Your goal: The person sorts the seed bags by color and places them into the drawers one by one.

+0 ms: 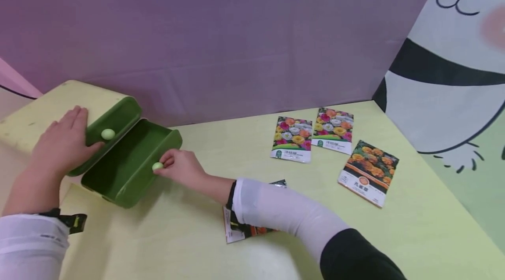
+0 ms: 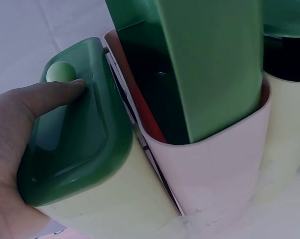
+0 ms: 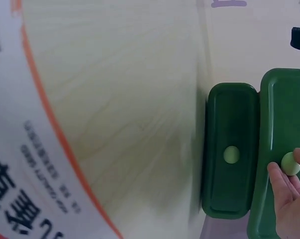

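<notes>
A small chest of drawers with a cream top stands at the left of the table. My left hand rests flat on that top, its thumb against the green front of the shut top drawer, beside a pale green knob. The green middle drawer is pulled out of its pink housing, its visible inside bare. My right hand pinches this drawer's round knob between thumb and fingers. In the right wrist view, a shut drawer front with its own knob stands beside it.
Two seed packets with mixed flowers lie on the table towards the back. An orange-flowered seed packet lies to their right. Another packet is partly hidden under my right forearm. A purple cloth backdrop rises behind the table.
</notes>
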A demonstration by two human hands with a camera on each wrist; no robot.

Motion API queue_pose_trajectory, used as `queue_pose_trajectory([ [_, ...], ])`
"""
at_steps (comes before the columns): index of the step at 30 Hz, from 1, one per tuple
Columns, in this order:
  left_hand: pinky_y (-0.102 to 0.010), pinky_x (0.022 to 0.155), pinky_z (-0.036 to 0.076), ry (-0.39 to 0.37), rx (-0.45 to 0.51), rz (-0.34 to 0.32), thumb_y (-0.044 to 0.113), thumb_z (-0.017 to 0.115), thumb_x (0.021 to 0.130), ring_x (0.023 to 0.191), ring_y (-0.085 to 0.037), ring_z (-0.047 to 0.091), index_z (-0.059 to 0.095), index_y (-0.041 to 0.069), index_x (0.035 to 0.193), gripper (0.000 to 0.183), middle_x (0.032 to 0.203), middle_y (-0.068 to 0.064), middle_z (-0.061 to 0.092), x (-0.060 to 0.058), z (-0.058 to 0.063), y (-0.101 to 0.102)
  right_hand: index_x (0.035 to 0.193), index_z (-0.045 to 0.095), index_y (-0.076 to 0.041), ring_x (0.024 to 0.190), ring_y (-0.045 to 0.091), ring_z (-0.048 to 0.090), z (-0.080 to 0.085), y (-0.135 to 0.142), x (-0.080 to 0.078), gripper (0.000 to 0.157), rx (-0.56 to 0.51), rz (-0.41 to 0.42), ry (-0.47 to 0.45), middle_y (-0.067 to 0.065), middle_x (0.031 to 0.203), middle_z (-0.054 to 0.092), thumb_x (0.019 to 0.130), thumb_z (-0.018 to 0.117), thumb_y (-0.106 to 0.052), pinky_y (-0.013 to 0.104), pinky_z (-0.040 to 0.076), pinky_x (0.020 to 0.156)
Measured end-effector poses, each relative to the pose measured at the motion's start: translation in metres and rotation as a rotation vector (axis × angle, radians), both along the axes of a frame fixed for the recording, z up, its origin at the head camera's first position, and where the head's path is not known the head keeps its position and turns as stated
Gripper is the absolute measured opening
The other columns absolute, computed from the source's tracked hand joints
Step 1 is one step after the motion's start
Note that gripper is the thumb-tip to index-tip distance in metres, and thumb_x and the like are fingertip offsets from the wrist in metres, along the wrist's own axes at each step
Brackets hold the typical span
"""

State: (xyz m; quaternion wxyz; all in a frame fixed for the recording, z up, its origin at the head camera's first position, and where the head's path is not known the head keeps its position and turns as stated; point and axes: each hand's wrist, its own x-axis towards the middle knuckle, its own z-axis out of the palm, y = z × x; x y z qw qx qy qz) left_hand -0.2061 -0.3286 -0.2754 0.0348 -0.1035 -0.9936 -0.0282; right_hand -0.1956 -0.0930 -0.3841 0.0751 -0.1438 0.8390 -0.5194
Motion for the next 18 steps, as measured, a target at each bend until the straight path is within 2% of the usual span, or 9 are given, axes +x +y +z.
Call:
queue_pose_trajectory([
  [6,-0.07,0.11,0.012,0.002,0.003,-0.002,0.019,0.062,0.089,0.141,-0.054,0.007,0.003,-0.018,0.146,0.09,0.151,-0.041,0.006,0.001,-0.002,0.0,0.095,0.065,-0.012,0.071,-0.003,0.058,-0.004,0.001,0.004,0.021,-0.043,0.004,-0.028,-0.006,0.084,0.07,0.081,0.079,-0.018,0.01,0.05,0.061],
  [12,-0.07,0.111,0.012,0.002,0.007,-0.005,0.02,0.061,0.09,0.142,-0.053,0.006,0.002,-0.017,0.147,0.09,0.151,-0.04,0.005,0.001,-0.002,-0.001,0.098,0.064,-0.012,0.073,-0.003,0.059,-0.006,0.001,0.005,0.023,-0.036,0.007,-0.012,-0.004,0.087,0.071,0.082,0.078,-0.018,0.01,0.05,0.061],
  [18,-0.07,0.111,0.011,0.0,0.014,-0.002,0.021,0.061,0.09,0.142,-0.053,0.005,0.001,-0.016,0.147,0.091,0.152,-0.04,0.004,-0.001,-0.005,-0.003,0.109,0.064,-0.013,0.076,-0.001,0.061,-0.003,0.014,0.003,0.029,-0.03,0.037,-0.036,-0.006,0.09,0.071,0.085,0.075,-0.026,0.012,0.051,0.063],
])
